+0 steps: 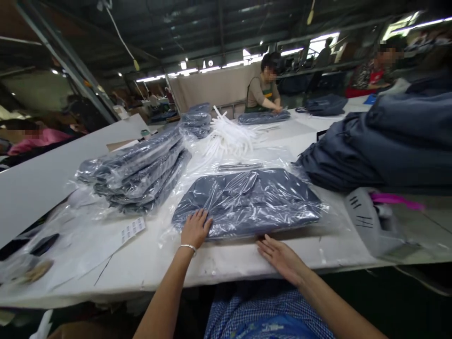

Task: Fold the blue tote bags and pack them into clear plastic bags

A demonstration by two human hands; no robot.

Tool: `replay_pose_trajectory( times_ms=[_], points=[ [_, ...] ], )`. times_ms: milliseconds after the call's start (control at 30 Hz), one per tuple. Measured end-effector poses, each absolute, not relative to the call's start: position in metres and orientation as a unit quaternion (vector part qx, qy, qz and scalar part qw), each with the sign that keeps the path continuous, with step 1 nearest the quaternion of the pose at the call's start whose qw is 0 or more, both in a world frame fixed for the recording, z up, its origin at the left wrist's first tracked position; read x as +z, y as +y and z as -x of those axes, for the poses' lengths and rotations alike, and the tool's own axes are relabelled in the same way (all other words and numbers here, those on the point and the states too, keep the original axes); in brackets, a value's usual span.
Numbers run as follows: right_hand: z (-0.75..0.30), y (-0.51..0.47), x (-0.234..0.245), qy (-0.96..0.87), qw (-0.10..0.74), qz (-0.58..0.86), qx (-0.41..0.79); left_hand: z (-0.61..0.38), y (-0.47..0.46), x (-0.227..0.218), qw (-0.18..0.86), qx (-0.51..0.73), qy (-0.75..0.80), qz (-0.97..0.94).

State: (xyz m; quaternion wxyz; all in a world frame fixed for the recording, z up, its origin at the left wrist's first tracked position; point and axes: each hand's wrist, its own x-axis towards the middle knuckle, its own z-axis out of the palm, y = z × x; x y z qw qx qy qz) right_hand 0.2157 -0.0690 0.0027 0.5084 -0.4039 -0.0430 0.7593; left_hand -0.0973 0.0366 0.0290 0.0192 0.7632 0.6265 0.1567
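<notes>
A folded dark blue garment in a clear plastic bag (254,202) lies flat on the white table in front of me. My left hand (195,229), a bracelet at its wrist, rests on the bag's near left corner with fingers spread. Close to the middle of the bag's front edge is my right hand (278,256), palm turned inward and fingers stretched out. Whether its fingertips touch the bag's edge I cannot tell. Neither hand is closed around anything.
Bagged garments (141,169) are stacked at the left, near a label sheet (133,230). White strips (229,134) lie behind the bag. At right are a dark blue fabric pile (388,141) and a grey plastic holder (367,221). Across the table a co-worker (263,89) handles another package.
</notes>
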Motion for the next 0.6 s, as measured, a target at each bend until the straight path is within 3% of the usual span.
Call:
replay_pose_trajectory(
  times_ms=[167, 267, 367, 600],
  points=[
    [-0.193, -0.053, -0.001, 0.02, 0.562, 0.369, 0.74, 0.085, 0.037, 0.045, -0.031, 0.173, 0.63, -0.756],
    [-0.185, -0.045, 0.003, 0.036, 0.581, 0.337, 0.74, 0.048, 0.015, 0.058, -0.088, 0.213, 0.54, -0.81],
    [-0.183, -0.039, 0.007, 0.002, 0.604, 0.278, 0.747, 0.009, 0.001, 0.058, -0.095, 0.176, 0.444, -0.873],
    [-0.187, -0.011, 0.003, -0.126, 0.625, 0.294, 0.712, -0.01, 0.034, 0.06, -0.084, 0.14, 0.496, -0.853]
  ],
)
